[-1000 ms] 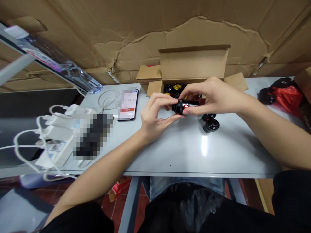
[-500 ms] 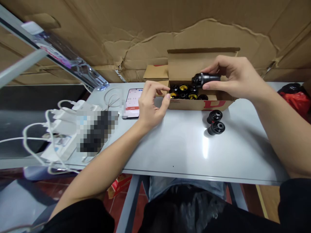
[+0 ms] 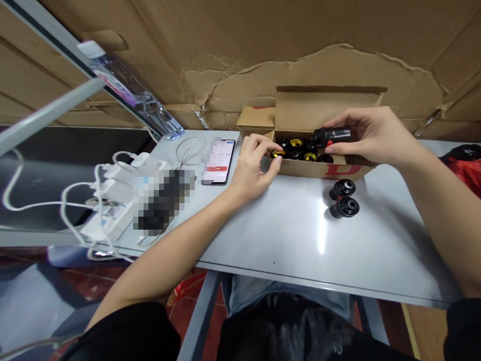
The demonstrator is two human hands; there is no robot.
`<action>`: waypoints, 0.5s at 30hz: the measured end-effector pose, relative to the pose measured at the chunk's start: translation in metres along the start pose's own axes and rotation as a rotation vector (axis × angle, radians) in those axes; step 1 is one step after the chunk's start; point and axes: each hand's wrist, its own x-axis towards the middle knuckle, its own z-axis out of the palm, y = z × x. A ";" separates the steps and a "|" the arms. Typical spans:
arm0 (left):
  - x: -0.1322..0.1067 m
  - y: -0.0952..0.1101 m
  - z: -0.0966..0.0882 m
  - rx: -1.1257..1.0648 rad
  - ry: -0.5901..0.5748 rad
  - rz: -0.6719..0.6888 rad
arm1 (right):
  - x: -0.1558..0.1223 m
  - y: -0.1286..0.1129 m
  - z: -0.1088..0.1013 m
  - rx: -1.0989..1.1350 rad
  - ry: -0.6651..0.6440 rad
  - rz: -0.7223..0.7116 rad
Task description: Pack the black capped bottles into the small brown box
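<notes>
My right hand (image 3: 370, 135) grips a black cylindrical device (image 3: 332, 134) with a red spot near its end, holding it just over the right part of an open cardboard box (image 3: 323, 170). Several round black parts with gold centres (image 3: 296, 143) stand packed in the box. My left hand (image 3: 251, 168) is at the box's front left corner, its fingertips at one gold-rimmed part (image 3: 278, 153). I cannot tell whether they grip it. Two black round parts (image 3: 343, 198) stand on the table in front of the box.
The grey table (image 3: 285, 225) holds a phone (image 3: 218, 161) showing a timer-like screen, left of the box. Further left are a white power strip with chargers and cables (image 3: 112, 200) and a pixelated object (image 3: 161, 200). A red bag (image 3: 469, 170) lies at the far right.
Both hands held the black device together a second ago. The right hand alone now holds it, lowered into the box, and the left hand has moved to the box's front corner.
</notes>
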 end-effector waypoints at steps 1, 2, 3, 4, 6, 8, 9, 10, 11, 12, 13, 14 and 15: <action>0.000 0.000 0.000 -0.001 -0.002 -0.002 | -0.001 -0.001 0.000 -0.021 0.004 -0.003; 0.000 0.001 0.000 -0.005 -0.004 0.000 | -0.001 -0.001 0.001 -0.040 0.012 -0.003; 0.000 0.001 0.000 -0.009 -0.007 0.003 | -0.001 -0.002 0.001 -0.054 0.021 -0.001; 0.000 0.001 0.000 -0.012 -0.011 0.006 | -0.001 -0.003 0.001 -0.060 0.034 -0.002; 0.000 0.001 -0.001 -0.011 -0.019 0.013 | 0.000 -0.003 0.002 -0.048 0.068 -0.009; 0.000 0.000 -0.001 -0.008 -0.016 0.029 | 0.002 -0.003 0.003 -0.016 0.093 -0.019; 0.000 0.000 -0.001 -0.009 -0.013 0.037 | 0.003 -0.002 0.004 0.000 0.094 -0.020; 0.000 0.000 -0.001 -0.011 -0.012 0.042 | 0.003 -0.002 0.004 0.013 0.084 -0.015; 0.000 -0.001 -0.001 -0.011 -0.016 0.043 | 0.003 -0.002 0.004 0.019 0.068 -0.010; 0.000 -0.001 -0.001 -0.010 -0.022 0.039 | 0.003 -0.002 0.003 0.020 0.049 -0.005; 0.000 -0.001 -0.001 -0.007 -0.030 0.031 | 0.003 -0.001 0.002 0.013 0.035 -0.004; 0.000 -0.001 -0.001 -0.003 -0.037 0.022 | 0.003 -0.001 0.001 0.003 0.018 -0.004; 0.000 -0.001 -0.001 -0.001 -0.041 0.016 | 0.003 0.000 0.000 -0.006 0.005 -0.006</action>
